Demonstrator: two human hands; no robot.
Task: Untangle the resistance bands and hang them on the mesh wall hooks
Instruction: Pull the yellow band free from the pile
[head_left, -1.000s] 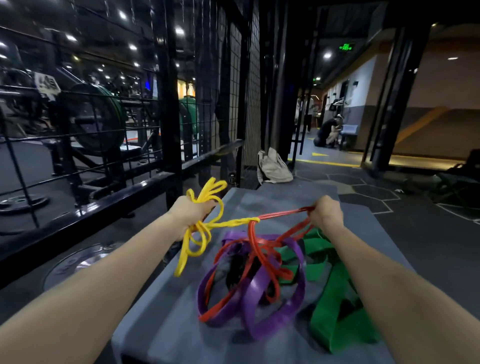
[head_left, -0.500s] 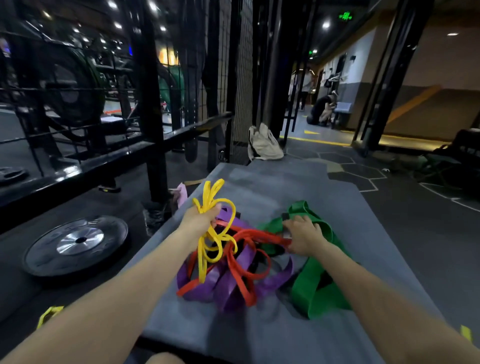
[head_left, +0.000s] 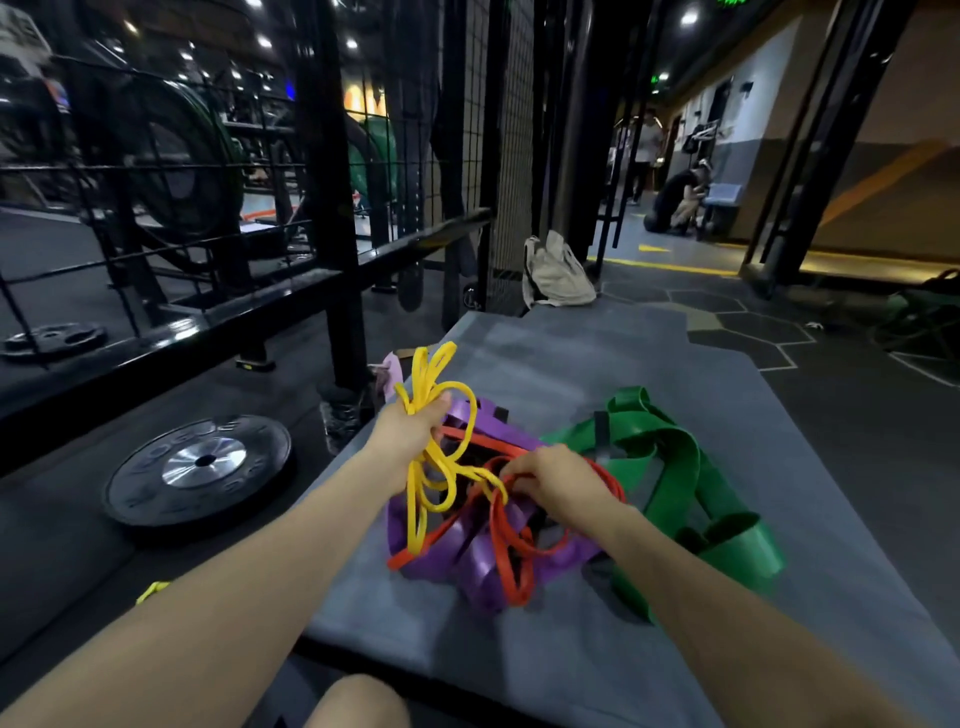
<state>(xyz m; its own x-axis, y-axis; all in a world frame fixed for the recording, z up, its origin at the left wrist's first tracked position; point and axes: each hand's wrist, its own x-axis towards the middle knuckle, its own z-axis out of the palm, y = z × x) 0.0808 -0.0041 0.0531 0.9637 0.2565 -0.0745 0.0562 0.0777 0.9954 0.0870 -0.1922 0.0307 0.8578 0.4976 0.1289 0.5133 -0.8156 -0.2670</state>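
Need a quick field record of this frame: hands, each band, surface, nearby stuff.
left hand: raised above the pile, grips a bunch of yellow band loops
right hand: low on the pile, fingers curled on the red band
yellow band: loops hang from the left hand, one strand runs toward the right hand
red band: thin, woven through the purple band
purple band: wide, under the red band
green band: wide, lies right of the pile
surface: grey mat
weight plate: flat on floor, left of the mat
mesh wall: behind the mat

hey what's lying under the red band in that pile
Under the red band lies the purple band, on the grey mat. What lies deeper in the tangle is covered.
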